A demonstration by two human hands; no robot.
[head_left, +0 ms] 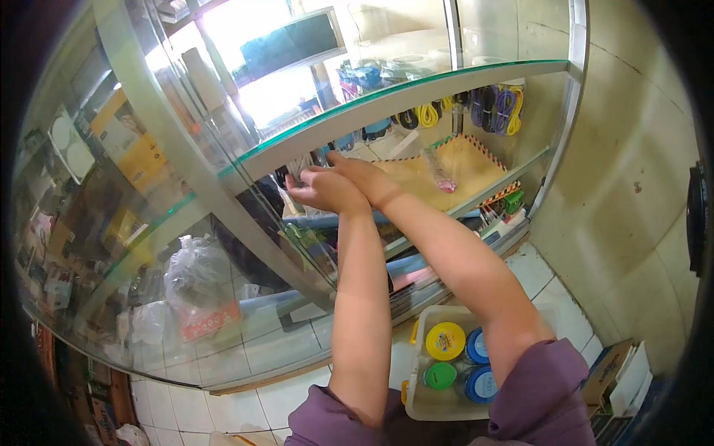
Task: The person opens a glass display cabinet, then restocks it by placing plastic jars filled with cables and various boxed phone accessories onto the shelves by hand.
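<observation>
Both my hands reach inside a glass display cabinet, under its upper shelf. My left hand (pixel 325 189) is open, palm turned up and fingers apart, just below a white hanging bundle (pixel 300 164) that looks like coiled cable. Whether the fingers touch the bundle is hard to see. Across the left wrist lies my right hand (pixel 364 178), its fingers stretched out to the left beside dark and bluish hanging items. Its fingertips are partly hidden, and no held thing shows. Farther right hang coiled yellow cables (pixel 427 115) and purple cables (pixel 507 111).
The glass shelf edge (pixel 409 82) runs above my forearms, and a metal rail (pixel 476 195) crosses in front. A yellow board (pixel 476 163) with a striped border lies inside. Below stands a plastic bin (pixel 422 334) with several lidded jars. A plastic bag (pixel 195 269) sits behind glass on the left.
</observation>
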